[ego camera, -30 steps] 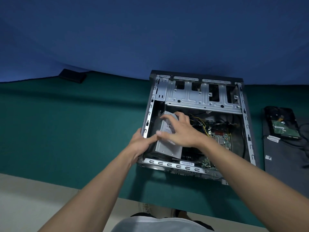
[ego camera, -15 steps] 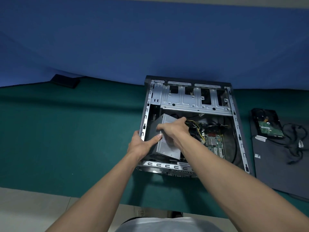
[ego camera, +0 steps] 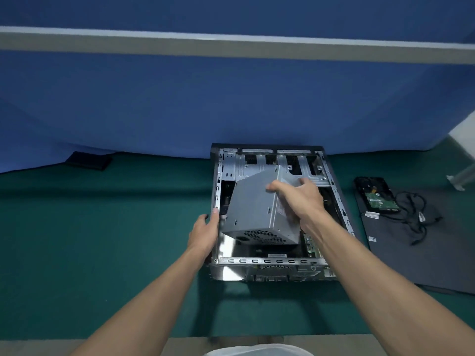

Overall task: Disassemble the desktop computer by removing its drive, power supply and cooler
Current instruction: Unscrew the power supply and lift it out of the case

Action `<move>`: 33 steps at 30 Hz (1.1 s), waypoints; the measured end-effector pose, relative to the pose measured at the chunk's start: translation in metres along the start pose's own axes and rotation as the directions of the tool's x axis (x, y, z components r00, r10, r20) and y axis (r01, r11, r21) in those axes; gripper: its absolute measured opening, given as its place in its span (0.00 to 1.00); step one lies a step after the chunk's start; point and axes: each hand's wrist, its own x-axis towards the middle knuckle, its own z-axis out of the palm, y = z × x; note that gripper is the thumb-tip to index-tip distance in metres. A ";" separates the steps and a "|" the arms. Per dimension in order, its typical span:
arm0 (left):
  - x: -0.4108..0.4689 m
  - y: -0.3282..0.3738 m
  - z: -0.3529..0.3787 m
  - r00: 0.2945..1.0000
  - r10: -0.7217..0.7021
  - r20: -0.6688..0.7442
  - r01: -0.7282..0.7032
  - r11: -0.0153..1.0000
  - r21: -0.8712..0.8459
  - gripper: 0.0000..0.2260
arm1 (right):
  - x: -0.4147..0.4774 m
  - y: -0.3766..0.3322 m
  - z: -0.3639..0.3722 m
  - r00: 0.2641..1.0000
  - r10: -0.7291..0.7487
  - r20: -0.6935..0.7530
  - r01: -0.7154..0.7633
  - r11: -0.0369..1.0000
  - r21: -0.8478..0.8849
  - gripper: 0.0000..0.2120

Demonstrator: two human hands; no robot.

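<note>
Grey metal power supply (ego camera: 253,209), a box with a perforated near face, tilted above the open case (ego camera: 267,261). The right hand (ego camera: 299,199) grips its top; the left hand (ego camera: 204,233) clasps the case's left wall.

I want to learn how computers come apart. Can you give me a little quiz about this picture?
1. Fill in: the drive lies ___ the case (inside or outside).
2. True or false: the right hand grips the power supply.
3. The left hand holds: A the drive, B the case, C the power supply.

Key: 1 outside; 2 true; 3 B.
</note>
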 end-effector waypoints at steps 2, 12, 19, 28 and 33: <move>-0.004 0.008 -0.002 0.997 0.079 -0.009 -0.078 0.996 0.036 0.28 | -0.011 0.001 -0.014 1.000 -0.002 -0.015 0.003 0.995 0.096 0.33; -0.024 0.061 0.018 0.944 0.244 0.222 -0.185 0.949 -0.257 0.21 | -0.032 0.014 -0.066 1.000 -0.004 0.010 -0.002 0.846 0.534 0.27; -0.043 0.103 0.066 0.935 0.263 0.239 -0.207 0.949 -0.236 0.15 | 0.001 0.020 -0.116 0.912 -0.158 0.378 -0.188 0.658 0.729 0.18; -0.063 0.149 0.166 0.933 0.325 0.153 -0.281 0.926 -0.254 0.14 | 0.054 0.042 -0.183 0.767 -0.262 0.586 -0.439 0.453 0.776 0.12; -0.077 0.163 0.197 0.926 0.361 0.108 -0.340 0.924 -0.178 0.18 | 0.072 0.057 -0.204 0.747 -0.312 0.587 -0.447 0.419 0.791 0.11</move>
